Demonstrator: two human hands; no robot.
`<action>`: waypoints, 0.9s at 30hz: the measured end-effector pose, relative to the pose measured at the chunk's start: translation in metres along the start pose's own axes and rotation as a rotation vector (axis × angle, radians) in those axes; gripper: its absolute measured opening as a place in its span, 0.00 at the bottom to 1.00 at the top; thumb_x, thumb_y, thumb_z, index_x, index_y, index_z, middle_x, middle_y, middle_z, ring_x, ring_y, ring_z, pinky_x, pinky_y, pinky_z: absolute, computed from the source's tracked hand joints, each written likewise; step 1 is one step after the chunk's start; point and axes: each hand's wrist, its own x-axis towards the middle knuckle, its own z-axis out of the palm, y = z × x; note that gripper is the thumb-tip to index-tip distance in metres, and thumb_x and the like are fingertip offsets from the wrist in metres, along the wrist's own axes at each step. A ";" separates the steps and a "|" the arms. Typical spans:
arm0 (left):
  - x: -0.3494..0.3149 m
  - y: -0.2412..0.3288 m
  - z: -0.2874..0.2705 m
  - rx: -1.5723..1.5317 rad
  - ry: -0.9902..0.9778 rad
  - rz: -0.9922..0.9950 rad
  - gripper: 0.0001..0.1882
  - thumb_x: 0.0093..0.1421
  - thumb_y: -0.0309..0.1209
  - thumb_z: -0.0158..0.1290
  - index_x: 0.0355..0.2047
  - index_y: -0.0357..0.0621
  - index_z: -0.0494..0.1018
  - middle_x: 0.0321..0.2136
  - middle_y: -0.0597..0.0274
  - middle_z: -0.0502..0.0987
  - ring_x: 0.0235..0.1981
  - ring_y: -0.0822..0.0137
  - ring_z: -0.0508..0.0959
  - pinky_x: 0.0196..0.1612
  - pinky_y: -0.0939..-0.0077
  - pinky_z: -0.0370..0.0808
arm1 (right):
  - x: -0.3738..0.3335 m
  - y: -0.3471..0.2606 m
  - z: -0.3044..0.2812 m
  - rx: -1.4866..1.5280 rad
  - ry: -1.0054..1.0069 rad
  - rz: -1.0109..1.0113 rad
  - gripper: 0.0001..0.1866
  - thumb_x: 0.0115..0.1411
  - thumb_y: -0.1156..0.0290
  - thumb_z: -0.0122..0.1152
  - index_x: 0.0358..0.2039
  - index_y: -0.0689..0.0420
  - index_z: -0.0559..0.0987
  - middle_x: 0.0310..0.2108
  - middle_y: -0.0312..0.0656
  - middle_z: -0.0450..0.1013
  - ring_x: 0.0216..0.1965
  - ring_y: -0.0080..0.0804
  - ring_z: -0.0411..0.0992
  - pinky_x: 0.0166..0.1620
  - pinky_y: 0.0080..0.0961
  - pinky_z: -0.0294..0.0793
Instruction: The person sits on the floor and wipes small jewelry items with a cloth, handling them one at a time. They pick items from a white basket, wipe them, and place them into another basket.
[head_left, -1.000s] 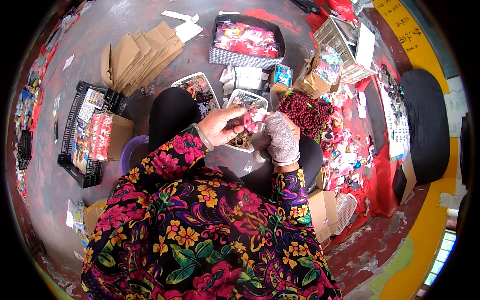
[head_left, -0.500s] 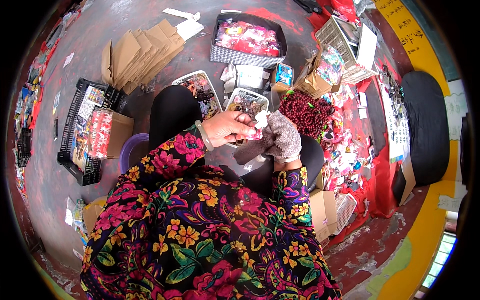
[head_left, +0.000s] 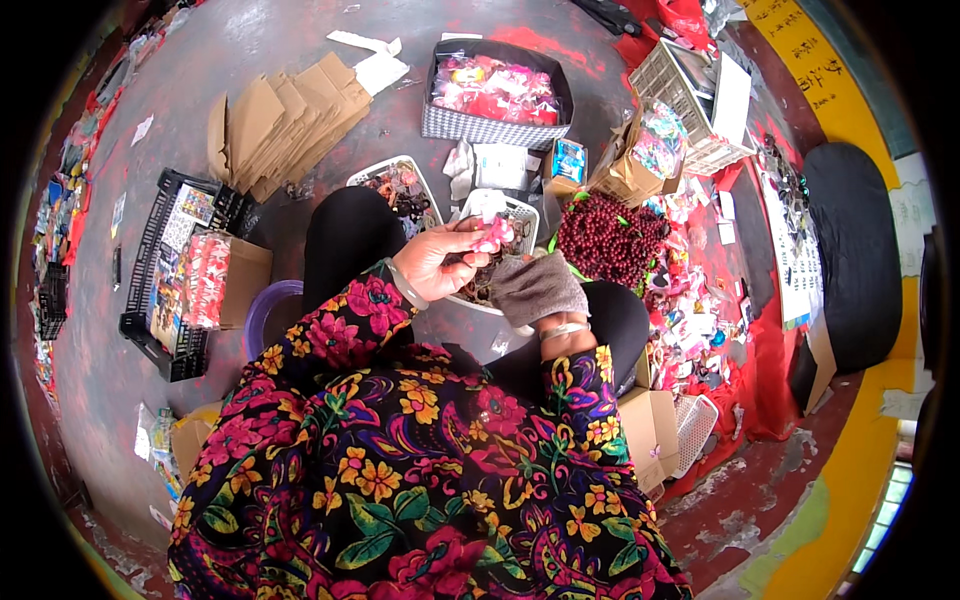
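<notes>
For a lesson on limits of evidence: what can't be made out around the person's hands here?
Head view only:
- Right hand: fingers hidden by a grey glove or cloth.
- Small pink item in the left hand: too small to identify.
- White basket contents: blocked by both hands.
- Lap: covered by floral sleeves.

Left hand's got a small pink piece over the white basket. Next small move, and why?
Probably bring the pink piece down to the gloved right hand. The left hand pinches it just above the white basket, and the right hand sits directly beside it, fingers curled, close enough to take or join it.
</notes>
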 end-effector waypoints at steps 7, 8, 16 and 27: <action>0.001 0.000 -0.001 -0.081 -0.115 0.045 0.11 0.56 0.23 0.46 0.41 0.36 0.65 0.31 0.60 0.68 0.24 0.77 0.63 0.19 0.90 0.60 | -0.009 -0.001 0.011 3.081 0.163 0.270 0.17 0.58 0.59 0.46 0.43 0.57 0.69 0.43 0.44 0.69 0.41 0.37 0.69 0.44 0.32 0.71; 0.001 -0.003 0.004 -0.081 -0.126 0.045 0.11 0.56 0.23 0.46 0.41 0.37 0.66 0.31 0.60 0.69 0.23 0.78 0.64 0.16 0.91 0.58 | -0.007 0.000 0.009 3.124 0.134 0.250 0.19 0.58 0.58 0.47 0.44 0.57 0.68 0.43 0.45 0.69 0.42 0.39 0.69 0.46 0.34 0.70; 0.007 -0.013 0.010 0.056 0.103 0.095 0.07 0.57 0.25 0.48 0.37 0.39 0.68 0.32 0.64 0.70 0.24 0.77 0.65 0.15 0.92 0.57 | 0.015 -0.004 0.005 2.646 0.475 0.221 0.17 0.59 0.59 0.46 0.45 0.57 0.68 0.40 0.40 0.69 0.42 0.31 0.69 0.45 0.28 0.69; 0.015 -0.036 0.030 0.328 0.297 0.199 0.06 0.55 0.22 0.50 0.34 0.37 0.71 0.27 0.63 0.73 0.19 0.79 0.68 0.14 0.93 0.58 | 0.022 -0.024 -0.025 2.111 0.688 0.423 0.11 0.46 0.80 0.58 0.32 0.60 0.71 0.26 0.37 0.69 0.28 0.22 0.68 0.29 0.18 0.68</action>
